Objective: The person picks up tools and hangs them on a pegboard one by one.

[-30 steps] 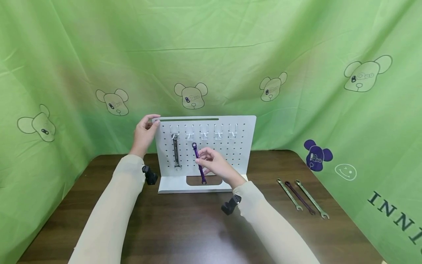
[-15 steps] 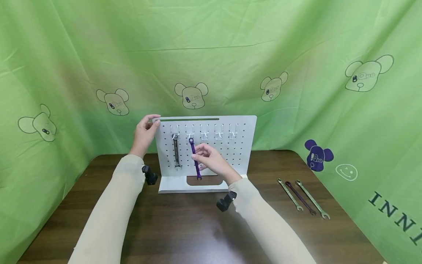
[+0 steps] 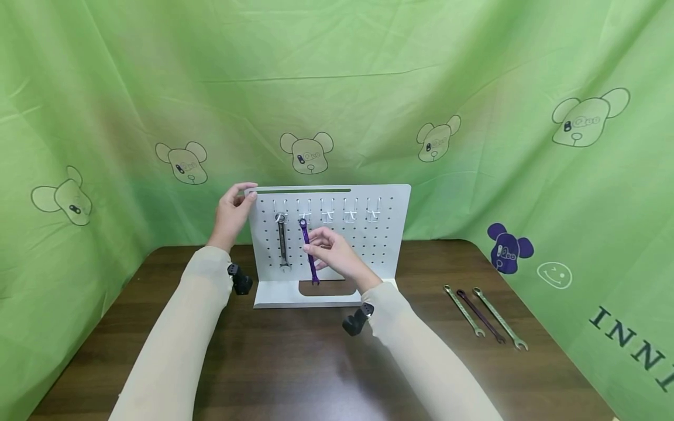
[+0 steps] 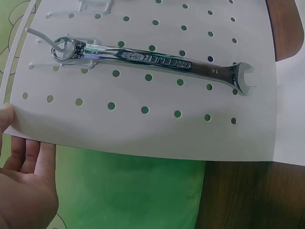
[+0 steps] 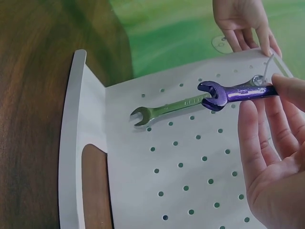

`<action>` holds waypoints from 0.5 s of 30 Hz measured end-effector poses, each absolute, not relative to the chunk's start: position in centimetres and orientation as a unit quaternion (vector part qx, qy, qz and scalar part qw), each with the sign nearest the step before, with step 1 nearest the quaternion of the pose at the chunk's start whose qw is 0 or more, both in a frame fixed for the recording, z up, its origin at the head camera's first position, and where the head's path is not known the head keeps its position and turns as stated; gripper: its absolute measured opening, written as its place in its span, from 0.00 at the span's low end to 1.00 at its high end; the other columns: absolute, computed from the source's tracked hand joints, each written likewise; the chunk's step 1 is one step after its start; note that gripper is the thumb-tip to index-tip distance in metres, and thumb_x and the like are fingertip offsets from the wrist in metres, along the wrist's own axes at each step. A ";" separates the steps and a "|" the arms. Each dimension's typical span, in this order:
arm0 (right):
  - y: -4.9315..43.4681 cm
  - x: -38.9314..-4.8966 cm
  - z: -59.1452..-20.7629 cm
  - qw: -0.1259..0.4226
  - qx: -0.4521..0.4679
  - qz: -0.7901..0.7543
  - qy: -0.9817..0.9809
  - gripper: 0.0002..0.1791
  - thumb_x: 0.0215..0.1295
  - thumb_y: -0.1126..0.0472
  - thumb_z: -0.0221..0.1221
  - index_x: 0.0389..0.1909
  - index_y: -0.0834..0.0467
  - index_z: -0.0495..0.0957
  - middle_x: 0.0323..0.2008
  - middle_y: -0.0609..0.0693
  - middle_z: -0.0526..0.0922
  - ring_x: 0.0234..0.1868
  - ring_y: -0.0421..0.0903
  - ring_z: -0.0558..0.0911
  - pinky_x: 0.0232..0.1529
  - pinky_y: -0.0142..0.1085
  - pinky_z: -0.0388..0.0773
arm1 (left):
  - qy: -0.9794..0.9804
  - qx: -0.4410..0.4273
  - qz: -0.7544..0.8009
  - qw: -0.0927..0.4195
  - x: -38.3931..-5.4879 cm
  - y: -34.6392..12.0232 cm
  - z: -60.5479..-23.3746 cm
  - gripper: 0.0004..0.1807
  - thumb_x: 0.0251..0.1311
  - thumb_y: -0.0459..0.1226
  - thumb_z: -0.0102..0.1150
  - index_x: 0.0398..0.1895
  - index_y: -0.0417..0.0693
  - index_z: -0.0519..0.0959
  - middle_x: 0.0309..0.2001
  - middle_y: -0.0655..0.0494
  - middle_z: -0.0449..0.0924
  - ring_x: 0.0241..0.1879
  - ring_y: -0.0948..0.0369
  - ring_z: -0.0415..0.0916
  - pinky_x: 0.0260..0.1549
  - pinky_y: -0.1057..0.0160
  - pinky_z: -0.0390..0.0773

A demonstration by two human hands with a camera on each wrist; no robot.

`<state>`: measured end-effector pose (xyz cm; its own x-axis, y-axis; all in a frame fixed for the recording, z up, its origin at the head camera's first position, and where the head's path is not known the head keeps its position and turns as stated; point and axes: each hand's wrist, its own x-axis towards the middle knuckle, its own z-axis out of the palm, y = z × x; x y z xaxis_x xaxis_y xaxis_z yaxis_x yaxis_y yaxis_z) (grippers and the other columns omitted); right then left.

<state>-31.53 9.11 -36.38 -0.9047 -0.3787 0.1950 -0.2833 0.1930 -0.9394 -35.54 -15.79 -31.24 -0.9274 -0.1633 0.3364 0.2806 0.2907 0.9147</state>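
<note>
My left hand (image 3: pixel 230 215) pinches the upper left corner of a white pegboard (image 3: pixel 399 207), thumb in front and fingers behind. A chrome combination wrench (image 4: pixel 143 58) hangs by its ring end on the leftmost hook. My right hand (image 3: pixel 339 256) holds a purple combination wrench (image 3: pixel 312 264) between thumb and fingers, ring end up and slightly tilted. In the head view that ring overlaps the second hook from the left (image 3: pixel 305 211); I cannot tell whether it is on the hook. The right wrist view shows the purple open end (image 5: pixel 217 96) in front of the board, pointing down toward its base.
Three more hooks follow to the right, one of them the middle hook (image 3: pixel 327 217). On the brown table (image 3: pixel 295 362), at the right, lie a short silver wrench (image 3: pixel 463 311), a dark purple wrench (image 3: pixel 480 316) and a longer silver wrench (image 3: pixel 500 319). Green cloth (image 3: pixel 368 117) hangs behind.
My right hand has moved the purple wrench up and to the left, bringing its ring end to the second hook. My left hand has stayed on the board's corner.
</note>
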 end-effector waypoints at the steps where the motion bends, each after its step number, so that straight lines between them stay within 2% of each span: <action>1: 9.1 -31.6 -36.4 0.040 -0.212 -0.598 0.772 0.17 0.69 0.60 0.63 0.54 0.63 0.74 0.45 0.57 0.82 0.40 0.48 0.82 0.36 0.43 0.84 | -0.782 -0.037 -0.594 0.187 -35.5 -15.8 -31.2 0.17 0.73 0.44 0.56 0.62 0.54 0.78 0.46 0.51 0.77 0.44 0.60 0.72 0.43 0.61 0.74; 15: 8.6 -32.0 -36.9 0.046 -0.187 -0.618 0.763 0.16 0.69 0.61 0.63 0.52 0.63 0.74 0.44 0.57 0.82 0.38 0.46 0.81 0.37 0.41 0.84 | -0.779 -0.040 -0.597 0.186 -35.5 -15.9 -31.3 0.17 0.73 0.44 0.56 0.62 0.54 0.78 0.43 0.53 0.75 0.42 0.61 0.70 0.41 0.62 0.72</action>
